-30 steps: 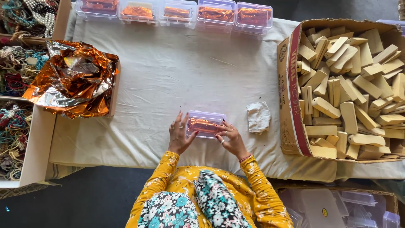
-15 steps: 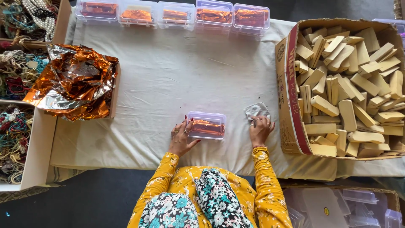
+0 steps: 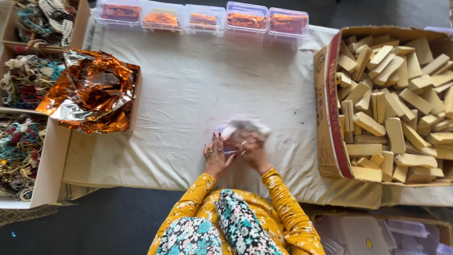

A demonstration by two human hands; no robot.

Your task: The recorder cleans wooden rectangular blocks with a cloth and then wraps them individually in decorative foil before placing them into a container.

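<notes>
A small clear box [image 3: 226, 137] with orange foil inside sits near the middle of the table's near edge, directly in front of the person. Its long axis runs left to right, parallel to that edge, though most of it is hidden.

The left hand [image 3: 216, 158] lies at the box's left end, fingers extended and loosely spread, fingertips touching its side and near corner; it steadies the box and does not close around it. The right hand [image 3: 250, 148] is over the top of the box, closed on a pale cloth [image 3: 245, 127] that it presses on the lid. The cloth and this hand are blurred, so the exact finger grip cannot be told. Both hands meet at the box, the right above it, the left just beside it.

A cream sheet [image 3: 203, 80] covers the table. Along the far edge stands a row of similar boxes [image 3: 203, 19], each with orange foil within. At the left edge lies crumpled orange foil [image 3: 89, 89] on a tray, with trays of beads [image 3: 21, 141] beyond. At the right edge an open carton [image 3: 330, 118] holds pale wooden blocks [image 3: 396, 104].
</notes>
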